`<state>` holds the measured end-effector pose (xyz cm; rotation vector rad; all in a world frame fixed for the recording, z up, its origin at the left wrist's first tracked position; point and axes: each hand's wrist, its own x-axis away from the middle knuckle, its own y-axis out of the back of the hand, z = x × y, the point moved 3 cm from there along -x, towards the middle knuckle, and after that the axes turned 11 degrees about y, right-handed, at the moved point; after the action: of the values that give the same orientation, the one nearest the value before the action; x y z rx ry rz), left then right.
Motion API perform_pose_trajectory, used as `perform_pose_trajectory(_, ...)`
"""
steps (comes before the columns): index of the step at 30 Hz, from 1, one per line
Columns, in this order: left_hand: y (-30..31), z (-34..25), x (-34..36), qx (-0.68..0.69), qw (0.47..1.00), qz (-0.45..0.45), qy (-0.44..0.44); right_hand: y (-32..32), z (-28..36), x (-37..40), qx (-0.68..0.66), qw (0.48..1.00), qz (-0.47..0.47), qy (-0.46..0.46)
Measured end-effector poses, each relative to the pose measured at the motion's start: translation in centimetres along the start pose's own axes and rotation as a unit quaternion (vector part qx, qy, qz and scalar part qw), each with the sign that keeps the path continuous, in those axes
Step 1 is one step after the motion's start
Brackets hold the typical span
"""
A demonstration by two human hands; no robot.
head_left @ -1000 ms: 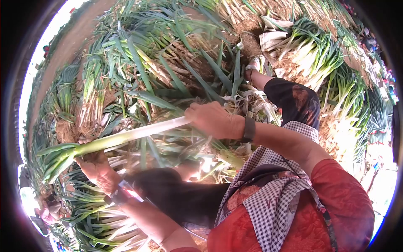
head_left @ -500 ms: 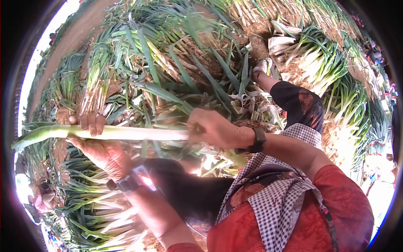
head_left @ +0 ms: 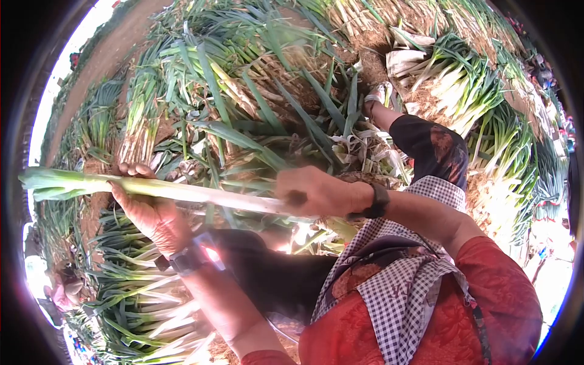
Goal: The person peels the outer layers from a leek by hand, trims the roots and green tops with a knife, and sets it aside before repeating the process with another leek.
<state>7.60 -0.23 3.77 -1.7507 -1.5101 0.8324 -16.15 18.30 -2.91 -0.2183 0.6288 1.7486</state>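
A leek [head_left: 207,194] lies slantwise across my view, its pale stalk running down to the right and its short green leaf end [head_left: 55,182] at the far left. My left hand [head_left: 149,213] is wrapped round the stalk just below the leaves, palm up. Over the white root end my right hand [head_left: 322,193] is closed, knuckles up and slightly blurred. Its fingers hide the tip of the stalk, so how they grip it is partly unseen.
Trimmed leeks [head_left: 155,304] lie in a row at lower left. A pile of untrimmed leeks [head_left: 243,73] spreads ahead, and more pale leeks [head_left: 453,91] lie at upper right. Loose leaves and peelings [head_left: 377,146] litter the ground near my outstretched foot [head_left: 378,97].
The leek has tilted, its right end dropping and its leaf end now higher and turned. My right hand has shifted slightly right and down. My left hand's fingers have moved round the stalk.
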Motion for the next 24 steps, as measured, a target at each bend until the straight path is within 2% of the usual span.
perform_pose_trajectory(2,0.8,-0.5,-0.4,0.008,0.999,0.033,0.024,1.1,1.0,0.5,-0.122,0.981,-0.036,-0.146)
perform_pose_trajectory(5,2.0,-1.3,-1.1,0.035,0.994,0.080,0.073,1.3,-0.9,1.7,-0.365,0.892,-0.166,-0.207)
perform_pose_trajectory(7,1.9,-1.2,-0.8,0.042,0.985,0.120,0.116,1.6,-1.0,1.8,-0.342,0.900,-0.161,-0.219)
perform_pose_trajectory(8,2.2,-1.2,-0.8,0.039,0.987,0.110,0.114,1.7,-1.0,1.7,-0.331,0.903,-0.159,-0.224)
perform_pose_trajectory(9,2.3,-1.1,-0.8,0.036,0.988,0.101,0.112,2.2,0.3,0.9,-0.263,0.929,-0.113,-0.236)
perform_pose_trajectory(11,2.6,-1.1,-0.9,0.020,0.992,0.072,0.097,1.5,0.6,0.0,-0.068,0.988,-0.049,-0.131)
perform_pose_trajectory(12,2.4,-0.9,-0.7,0.008,0.995,0.054,0.085,0.9,0.7,-0.4,0.032,0.996,-0.016,-0.076)
perform_pose_trajectory(16,2.1,0.0,-0.2,-0.034,0.997,0.019,0.064,-1.1,0.1,-0.4,0.153,0.987,-0.003,-0.056)
perform_pose_trajectory(19,1.6,0.1,0.3,-0.073,0.996,-0.010,0.045,-1.1,-0.2,-0.1,0.139,0.988,0.013,-0.062)
perform_pose_trajectory(22,0.0,0.8,1.3,-0.110,0.989,-0.094,0.023,-1.2,0.0,0.0,0.156,0.987,0.002,-0.033)
perform_pose_trajectory(24,0.6,0.8,0.8,-0.124,0.989,-0.070,0.026,-1.4,-0.3,0.0,0.147,0.989,0.011,-0.015)
